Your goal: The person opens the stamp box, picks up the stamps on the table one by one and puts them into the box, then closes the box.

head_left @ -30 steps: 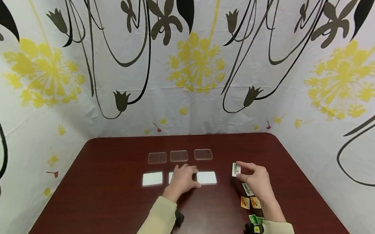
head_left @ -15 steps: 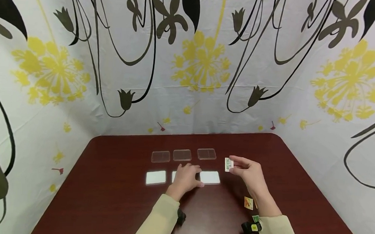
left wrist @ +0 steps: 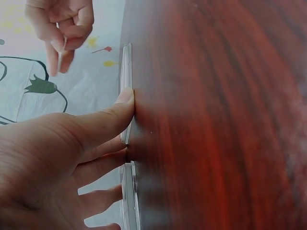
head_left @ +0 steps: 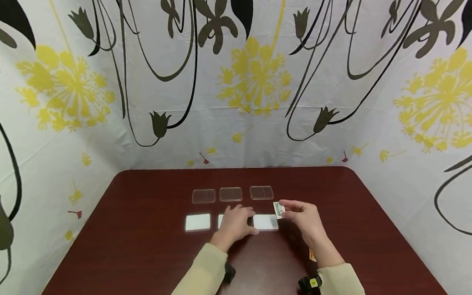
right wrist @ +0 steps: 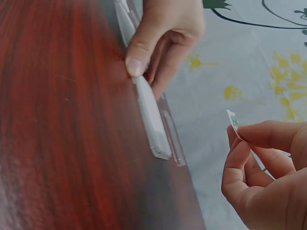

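My left hand (head_left: 235,224) grips the left end of the rightmost flat white-filled clear case (head_left: 267,223), thumb at its near edge and forefinger at its far edge. In the left wrist view the thumb (left wrist: 125,98) presses on that case. Under the hand, the middle white case (head_left: 220,220) is mostly hidden. My right hand (head_left: 306,220) pinches a small white-and-green stamp-like paper (head_left: 278,210) between thumb and fingertips. The right wrist view shows this paper (right wrist: 232,121) held upright. It overlaps the right end of the rightmost case in the head view.
A third white case (head_left: 198,223) lies at the left of the row. Behind stand three clear shallow lids (head_left: 231,194) on the dark red table (head_left: 150,251). Part of an orange stamp-like paper (head_left: 312,255) shows beside the right wrist. Patterned cloth (head_left: 245,139) hangs behind the table.
My right hand has carried the white-and-green paper left to the rightmost case. Its forearm now covers most of the loose papers. My left hand keeps its grip on the case.
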The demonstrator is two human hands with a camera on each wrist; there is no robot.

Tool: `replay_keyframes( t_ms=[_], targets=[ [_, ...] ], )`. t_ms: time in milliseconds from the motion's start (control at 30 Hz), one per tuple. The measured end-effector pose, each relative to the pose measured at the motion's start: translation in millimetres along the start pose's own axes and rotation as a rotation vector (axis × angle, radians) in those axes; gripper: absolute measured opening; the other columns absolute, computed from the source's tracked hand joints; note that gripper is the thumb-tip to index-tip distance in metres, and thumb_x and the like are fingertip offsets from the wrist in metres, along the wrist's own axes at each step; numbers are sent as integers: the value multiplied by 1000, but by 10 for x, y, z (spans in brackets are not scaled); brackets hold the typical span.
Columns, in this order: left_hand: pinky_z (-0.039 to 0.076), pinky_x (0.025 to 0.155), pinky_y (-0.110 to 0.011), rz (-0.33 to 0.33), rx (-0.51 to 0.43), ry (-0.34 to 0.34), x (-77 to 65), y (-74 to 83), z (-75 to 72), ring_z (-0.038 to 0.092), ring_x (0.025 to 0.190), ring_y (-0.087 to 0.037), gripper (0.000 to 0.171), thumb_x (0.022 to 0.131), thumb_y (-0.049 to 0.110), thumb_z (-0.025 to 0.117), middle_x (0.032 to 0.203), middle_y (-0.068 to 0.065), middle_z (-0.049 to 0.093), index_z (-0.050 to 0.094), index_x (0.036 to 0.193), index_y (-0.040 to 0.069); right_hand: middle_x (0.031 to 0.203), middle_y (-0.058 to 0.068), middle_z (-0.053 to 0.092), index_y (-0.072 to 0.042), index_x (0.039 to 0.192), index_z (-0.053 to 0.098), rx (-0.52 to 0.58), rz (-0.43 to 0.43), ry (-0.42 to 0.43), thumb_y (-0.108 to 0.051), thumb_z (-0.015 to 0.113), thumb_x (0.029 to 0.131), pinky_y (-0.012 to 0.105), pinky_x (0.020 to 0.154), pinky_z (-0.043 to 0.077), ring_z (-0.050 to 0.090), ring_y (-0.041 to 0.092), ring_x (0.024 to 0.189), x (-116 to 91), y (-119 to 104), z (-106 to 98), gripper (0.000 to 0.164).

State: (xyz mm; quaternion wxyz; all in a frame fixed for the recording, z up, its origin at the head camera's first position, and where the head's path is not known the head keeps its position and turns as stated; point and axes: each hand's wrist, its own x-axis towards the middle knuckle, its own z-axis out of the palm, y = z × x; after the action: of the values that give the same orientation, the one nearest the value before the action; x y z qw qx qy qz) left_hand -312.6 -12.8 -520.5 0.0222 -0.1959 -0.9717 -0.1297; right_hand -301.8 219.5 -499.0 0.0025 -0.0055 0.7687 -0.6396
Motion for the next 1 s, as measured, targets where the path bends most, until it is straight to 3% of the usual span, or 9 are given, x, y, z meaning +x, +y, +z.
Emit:
replay_keyframes(
  t_ms=[133, 300, 433, 633, 1000],
  targets=[
    [35, 109, -58, -3, -5, 0, 24, 11, -1, 51, 133, -27, 61, 81, 52, 81, 141, 3, 59, 69, 132, 21, 117, 13, 70, -6, 119, 75, -88, 3, -18, 0, 75, 86, 45, 86, 54, 63, 23, 101, 49, 31, 27, 34],
    [35, 109, -58, -13, -12, -10, 32, 22, -3, 50, 133, -28, 62, 81, 52, 81, 142, 2, 59, 69, 133, 21, 115, 10, 72, -9, 114, 78, -259, -50, -37, -1, 77, 84, 36, 78, 54, 65, 24, 103, 91, 55, 67, 31],
    [35, 109, -58, -11, -11, -14, 23, 28, -2, 51, 133, -28, 61, 81, 52, 81, 141, 2, 59, 69, 132, 21, 104, 8, 74, -9, 109, 79, -358, -85, -46, 1, 79, 80, 31, 69, 53, 66, 20, 89, 107, 103, 114, 31],
    [36, 108, -58, 2, 2, -9, 11, 36, -8, 52, 132, -29, 61, 81, 53, 81, 140, 3, 60, 70, 132, 21, 90, 7, 73, -7, 107, 80, -441, -97, -69, 3, 79, 79, 32, 55, 52, 63, 19, 65, 95, 131, 168, 30],
    [35, 108, -59, -3, -2, -11, -14, 27, -33, 51, 132, -29, 61, 81, 52, 81, 141, 2, 60, 70, 132, 20, 87, 2, 73, -9, 100, 81, -560, -135, -71, 1, 81, 75, 30, 61, 50, 61, 14, 74, 134, 128, 260, 27]
  ],
)
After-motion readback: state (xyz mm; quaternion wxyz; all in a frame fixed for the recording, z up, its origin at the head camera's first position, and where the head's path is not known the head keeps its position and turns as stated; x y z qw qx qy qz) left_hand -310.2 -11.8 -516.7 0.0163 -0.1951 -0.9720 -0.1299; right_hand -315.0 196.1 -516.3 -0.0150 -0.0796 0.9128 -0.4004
